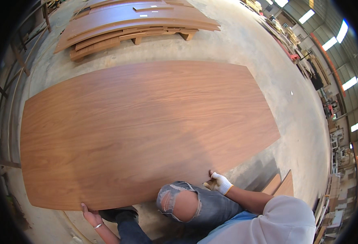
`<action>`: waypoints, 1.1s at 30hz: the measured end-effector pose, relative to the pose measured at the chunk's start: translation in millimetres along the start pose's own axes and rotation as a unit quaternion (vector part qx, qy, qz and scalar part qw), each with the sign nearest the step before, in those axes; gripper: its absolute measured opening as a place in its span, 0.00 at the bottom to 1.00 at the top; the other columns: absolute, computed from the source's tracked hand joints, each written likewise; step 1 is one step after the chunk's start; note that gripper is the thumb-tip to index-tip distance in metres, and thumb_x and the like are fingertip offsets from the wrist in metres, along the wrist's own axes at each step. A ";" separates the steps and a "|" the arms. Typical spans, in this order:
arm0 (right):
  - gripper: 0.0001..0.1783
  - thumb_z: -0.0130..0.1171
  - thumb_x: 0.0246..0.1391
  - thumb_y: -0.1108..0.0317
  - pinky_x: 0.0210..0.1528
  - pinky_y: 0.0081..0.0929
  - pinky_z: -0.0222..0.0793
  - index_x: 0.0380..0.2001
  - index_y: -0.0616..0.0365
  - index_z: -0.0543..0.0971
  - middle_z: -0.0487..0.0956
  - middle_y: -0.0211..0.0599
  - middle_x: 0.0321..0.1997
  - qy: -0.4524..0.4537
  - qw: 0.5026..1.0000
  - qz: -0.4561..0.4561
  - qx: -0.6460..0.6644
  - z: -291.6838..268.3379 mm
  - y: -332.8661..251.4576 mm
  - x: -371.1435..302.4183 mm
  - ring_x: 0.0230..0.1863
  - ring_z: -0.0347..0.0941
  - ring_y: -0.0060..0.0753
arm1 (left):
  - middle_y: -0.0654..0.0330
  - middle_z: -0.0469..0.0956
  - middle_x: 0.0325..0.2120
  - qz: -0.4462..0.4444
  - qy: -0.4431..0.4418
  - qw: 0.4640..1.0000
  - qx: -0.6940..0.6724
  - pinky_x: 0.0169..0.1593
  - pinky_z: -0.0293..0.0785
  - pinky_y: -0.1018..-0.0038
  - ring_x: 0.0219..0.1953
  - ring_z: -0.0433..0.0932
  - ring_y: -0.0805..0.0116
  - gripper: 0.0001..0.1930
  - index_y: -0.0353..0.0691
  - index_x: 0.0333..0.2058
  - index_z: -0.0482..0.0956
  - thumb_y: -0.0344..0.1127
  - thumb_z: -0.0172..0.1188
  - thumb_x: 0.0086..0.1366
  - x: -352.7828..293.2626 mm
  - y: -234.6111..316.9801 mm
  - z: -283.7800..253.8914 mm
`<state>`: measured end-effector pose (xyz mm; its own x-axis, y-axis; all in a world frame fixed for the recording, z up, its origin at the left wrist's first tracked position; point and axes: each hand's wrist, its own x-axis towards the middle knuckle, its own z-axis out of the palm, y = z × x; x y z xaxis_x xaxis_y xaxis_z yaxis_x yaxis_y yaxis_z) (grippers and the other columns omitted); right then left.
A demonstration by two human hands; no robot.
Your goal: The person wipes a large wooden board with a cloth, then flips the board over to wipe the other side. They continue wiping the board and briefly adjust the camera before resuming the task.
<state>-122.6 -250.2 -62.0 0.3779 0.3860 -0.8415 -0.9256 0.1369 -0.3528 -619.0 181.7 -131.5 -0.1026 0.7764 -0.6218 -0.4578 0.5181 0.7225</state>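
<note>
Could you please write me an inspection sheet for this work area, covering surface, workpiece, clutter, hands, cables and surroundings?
Surface: grey floor, with shadow beside the board.
Workpiece: large wood-grain board, with bowed long edges in this fisheye view.
Clutter: stack of wood-grain panels beyond the board; smaller wood-grain pieces at lower right.
Hands: bare left hand and white-gloved right hand, both at the board's near edge; their undersides are hidden, so grip is unclear.
Cables: none certain; a thin pale strip lies near the left hand, kind unclear.
Surroundings: dark frame at left; bright ceiling panels and stored material along the right.
</note>
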 end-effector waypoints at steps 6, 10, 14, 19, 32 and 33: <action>0.06 0.58 0.61 0.69 0.49 0.67 0.78 0.40 0.45 0.80 0.80 0.39 0.52 0.059 0.995 0.081 0.008 -8.9 -3.1 17.9 0.53 0.77 0.58 | 0.57 0.78 0.58 -0.004 0.013 0.999 -0.029 0.58 0.78 0.56 0.57 0.78 0.57 0.24 0.41 0.63 0.72 0.48 0.55 0.76 2.6 -15.9 0.8; 0.09 0.56 0.61 0.64 0.62 0.74 0.67 0.44 0.45 0.80 0.79 0.45 0.58 -0.005 1.000 0.014 -0.018 -29.1 -22.6 9.0 0.64 0.71 0.60 | 0.56 0.77 0.58 -0.006 -0.008 0.999 -0.049 0.58 0.78 0.57 0.57 0.77 0.57 0.23 0.39 0.63 0.71 0.47 0.53 0.77 2.8 -27.7 -5.4; 0.18 0.46 0.66 0.63 0.68 0.70 0.64 0.55 0.44 0.78 0.76 0.41 0.64 0.080 0.979 -0.067 0.177 -3.8 -43.7 15.9 0.68 0.69 0.54 | 0.56 0.77 0.57 0.051 0.026 0.998 -0.028 0.55 0.80 0.58 0.55 0.79 0.57 0.22 0.36 0.62 0.71 0.45 0.52 0.78 0.5 -21.7 -2.6; 0.20 0.43 0.67 0.67 0.67 0.62 0.70 0.58 0.47 0.77 0.76 0.38 0.64 0.101 0.981 -0.110 0.126 -31.9 -64.8 26.0 0.65 0.72 0.50 | 0.56 0.78 0.55 0.020 0.055 0.998 -0.030 0.52 0.82 0.58 0.53 0.80 0.57 0.21 0.38 0.61 0.71 0.45 0.51 0.78 -34.2 -35.1 13.5; 0.19 0.45 0.62 0.68 0.63 0.55 0.74 0.52 0.45 0.80 0.80 0.34 0.57 0.167 0.979 -0.098 0.056 -83.1 -92.7 -7.0 0.61 0.76 0.46 | 0.54 0.79 0.51 -0.043 -0.013 0.999 -0.016 0.52 0.81 0.59 0.52 0.80 0.57 0.20 0.31 0.57 0.71 0.42 0.53 0.78 -102.0 -57.2 -35.3; 0.17 0.46 0.62 0.66 0.62 0.53 0.75 0.49 0.45 0.81 0.81 0.32 0.56 0.194 0.974 -0.101 0.066 -85.5 -93.6 -8.0 0.59 0.77 0.43 | 0.54 0.80 0.50 -0.047 -0.017 0.999 -0.007 0.53 0.81 0.59 0.52 0.80 0.57 0.20 0.30 0.56 0.72 0.42 0.53 0.78 -104.2 -59.2 -37.8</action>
<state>-37.2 -344.0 -57.3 0.5085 -0.0303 -0.8605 -0.8165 0.3003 -0.4931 -614.5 56.6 -120.9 -0.0284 0.7360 -0.6764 -0.4770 0.5846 0.6563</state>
